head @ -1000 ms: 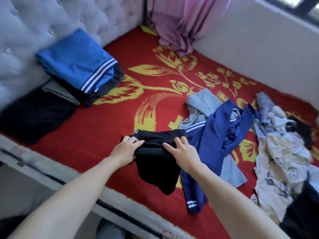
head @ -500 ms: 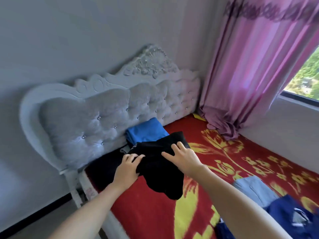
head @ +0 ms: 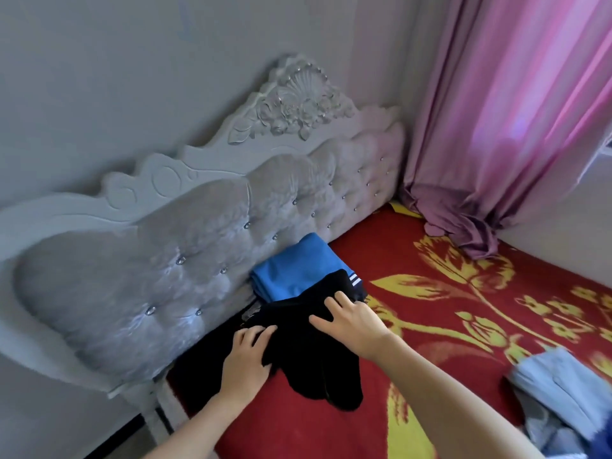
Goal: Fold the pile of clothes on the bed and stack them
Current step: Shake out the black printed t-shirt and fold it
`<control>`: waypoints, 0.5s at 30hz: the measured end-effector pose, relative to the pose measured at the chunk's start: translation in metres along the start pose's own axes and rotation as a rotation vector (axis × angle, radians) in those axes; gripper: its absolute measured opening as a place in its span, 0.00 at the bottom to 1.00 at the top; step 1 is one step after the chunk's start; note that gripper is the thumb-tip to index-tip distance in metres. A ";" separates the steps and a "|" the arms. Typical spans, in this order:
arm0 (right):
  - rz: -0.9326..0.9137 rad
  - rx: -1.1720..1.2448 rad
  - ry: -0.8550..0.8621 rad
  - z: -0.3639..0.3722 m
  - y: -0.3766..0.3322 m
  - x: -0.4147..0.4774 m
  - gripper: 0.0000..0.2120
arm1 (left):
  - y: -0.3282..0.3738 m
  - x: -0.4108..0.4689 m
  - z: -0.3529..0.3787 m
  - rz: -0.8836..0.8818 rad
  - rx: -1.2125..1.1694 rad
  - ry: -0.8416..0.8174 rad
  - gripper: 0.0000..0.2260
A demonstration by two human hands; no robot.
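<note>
Once aloft, black garment (head: 308, 352) on stack (head: 291, 270).

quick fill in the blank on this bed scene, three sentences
The left hand grips and the right hand rests on a ____ garment.
The stack, blue on top, sits by the padded ____.
The bedspread is ____ with yellow flowers.
Missing words: black; headboard; red
</note>
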State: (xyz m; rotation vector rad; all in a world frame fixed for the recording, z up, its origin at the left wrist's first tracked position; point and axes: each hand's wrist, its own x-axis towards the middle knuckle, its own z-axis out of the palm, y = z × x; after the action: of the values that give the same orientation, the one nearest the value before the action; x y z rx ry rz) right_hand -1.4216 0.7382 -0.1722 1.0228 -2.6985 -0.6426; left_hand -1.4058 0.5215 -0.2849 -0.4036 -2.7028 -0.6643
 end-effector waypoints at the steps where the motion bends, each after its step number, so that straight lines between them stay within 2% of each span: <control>1: 0.011 0.017 -0.006 0.011 0.006 0.009 0.32 | -0.006 0.011 0.009 0.004 -0.007 -0.023 0.39; 7: 0.066 0.096 -0.099 0.059 0.023 0.045 0.34 | -0.039 0.049 0.054 0.033 -0.074 -0.139 0.40; 11: 0.042 0.131 -0.133 0.085 0.016 0.047 0.36 | -0.048 0.039 0.069 0.022 -0.106 -0.211 0.41; 15: -0.025 0.218 -0.102 0.094 0.000 0.058 0.38 | -0.061 0.018 0.063 -0.020 -0.114 -0.203 0.41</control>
State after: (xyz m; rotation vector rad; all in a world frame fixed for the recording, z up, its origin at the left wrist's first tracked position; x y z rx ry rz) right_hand -1.4945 0.7308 -0.2552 1.1035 -2.9000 -0.4217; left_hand -1.4588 0.5043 -0.3552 -0.4970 -2.8709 -0.8270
